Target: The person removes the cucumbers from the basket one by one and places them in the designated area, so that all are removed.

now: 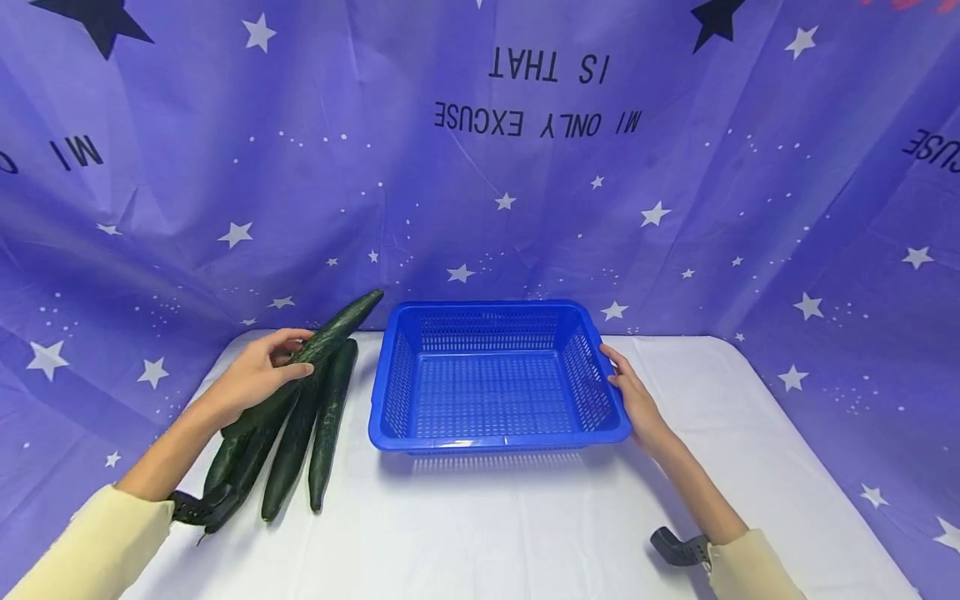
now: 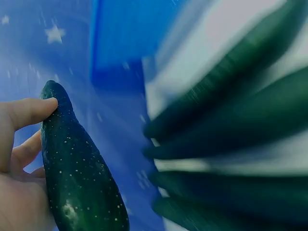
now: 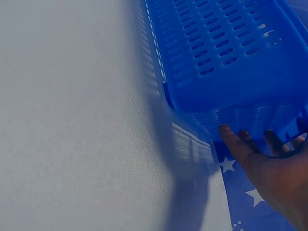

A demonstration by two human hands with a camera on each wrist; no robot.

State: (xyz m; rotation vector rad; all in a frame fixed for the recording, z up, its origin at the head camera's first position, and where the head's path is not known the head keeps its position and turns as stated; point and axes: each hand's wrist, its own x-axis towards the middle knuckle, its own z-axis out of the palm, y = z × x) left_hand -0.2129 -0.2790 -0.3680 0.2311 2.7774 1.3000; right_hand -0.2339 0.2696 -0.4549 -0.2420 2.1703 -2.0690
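My left hand (image 1: 258, 373) grips a long dark green cucumber (image 1: 347, 321) between thumb and fingers, slantwise above several other cucumbers (image 1: 327, 433) on the left of the table. Up close in the left wrist view, the thumb presses on the narrow part of that cucumber (image 2: 79, 163); the others are blurred. A blue plastic basket (image 1: 495, 442) with slotted walls stands at the middle, nothing inside it. My right hand (image 1: 643, 410) touches its right side. In the right wrist view its fingers (image 3: 236, 143) reach out fairly straight against the basket's outer end wall.
A white cloth (image 1: 487, 533) covers the table. Purple curtains (image 1: 420, 242) with stars and lettering hang behind and at both sides, close to the basket's far rim. A black wrist strap (image 1: 202, 504) sits on the left forearm, another (image 1: 678, 547) on the right.
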